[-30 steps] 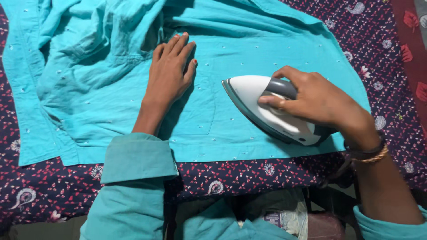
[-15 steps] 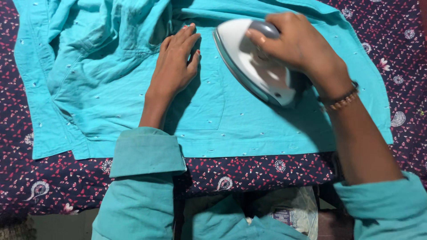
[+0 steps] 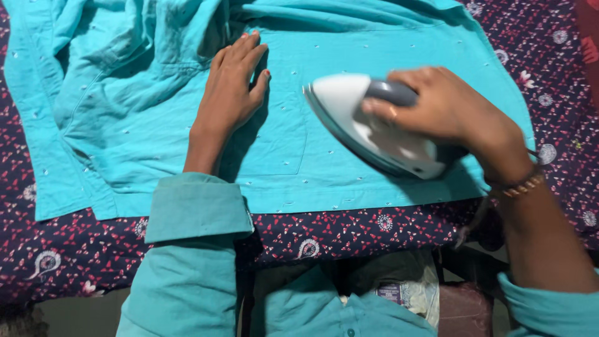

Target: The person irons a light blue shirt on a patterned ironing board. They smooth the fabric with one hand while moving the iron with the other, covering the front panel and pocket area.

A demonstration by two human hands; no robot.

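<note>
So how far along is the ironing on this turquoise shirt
The panel under the iron lies flat and smooth, so it looks largely pressed. The right hand grips the iron's handle while the left hand lies flat on the turquoise shirt. The bunched, creased fabric at upper left looks unpressed.

A flat stretch of turquoise garment (image 3: 281,143) is left open between the left hand (image 3: 231,87) and the iron (image 3: 368,125). Passage further left is hindered by bunched folds (image 3: 125,43). The patterned cloth (image 3: 349,228) along the near edge is unobstructed.
</note>
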